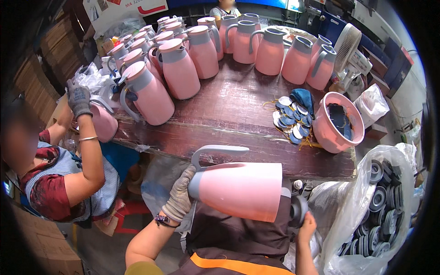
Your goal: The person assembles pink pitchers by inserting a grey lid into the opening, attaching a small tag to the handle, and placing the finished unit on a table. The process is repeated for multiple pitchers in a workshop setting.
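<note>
My left hand (178, 198), in a pale knitted glove, is closed round the grey neck of a pink vacuum jug (243, 190). The jug lies sideways in the air above my lap, its grey handle uppermost and its wide bottom end turned right. My bare right hand (307, 229) grips a round dark grey plastic cap (299, 211), held just off that bottom end; some of the fingers are hidden behind the cap. Beside my right arm, a clear plastic bag (330, 233) holds many similar grey caps (378, 199).
Pink jugs with lids (178, 73) crowd the left of the dark table (220, 110); lidless ones (270, 52) stand at the back. Blue and white tags (291, 119) lie near a pink bucket (337, 137). At left, a co-worker's gloved hand (79, 98) is above another jug (103, 121).
</note>
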A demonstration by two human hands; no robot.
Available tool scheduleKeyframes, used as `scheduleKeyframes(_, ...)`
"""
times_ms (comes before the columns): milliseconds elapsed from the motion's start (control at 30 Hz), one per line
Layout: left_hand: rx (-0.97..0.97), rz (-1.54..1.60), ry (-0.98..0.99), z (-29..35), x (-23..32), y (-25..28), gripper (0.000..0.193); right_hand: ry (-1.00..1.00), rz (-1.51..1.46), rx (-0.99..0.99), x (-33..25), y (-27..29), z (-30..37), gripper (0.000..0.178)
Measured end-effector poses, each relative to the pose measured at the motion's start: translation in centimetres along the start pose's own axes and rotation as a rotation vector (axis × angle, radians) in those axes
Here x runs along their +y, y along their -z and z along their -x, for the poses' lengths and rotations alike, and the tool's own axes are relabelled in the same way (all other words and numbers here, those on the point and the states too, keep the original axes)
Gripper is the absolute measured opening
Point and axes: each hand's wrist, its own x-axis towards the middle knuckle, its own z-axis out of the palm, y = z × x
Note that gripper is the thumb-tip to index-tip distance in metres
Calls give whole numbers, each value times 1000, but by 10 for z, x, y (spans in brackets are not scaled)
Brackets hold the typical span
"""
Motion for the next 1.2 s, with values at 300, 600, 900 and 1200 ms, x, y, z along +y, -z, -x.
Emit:
scheduleKeyframes(300,56,227,67,21,-61,-15,47,204,-633,-65,-136,-54,7,30)
scheduleKeyframes(600,83,237,117,24,-73,-5,46,654,-297,-220,-152,-69,38,28)
scheduleKeyframes(900,190,128,396,16,-66,-7,37,973,-230,-278,-150,-49,42,33)
scheduleKeyframes(1200,-24,-146,-305,28,-37,-36,45,489,-472,-371,-154,-66,28,43)
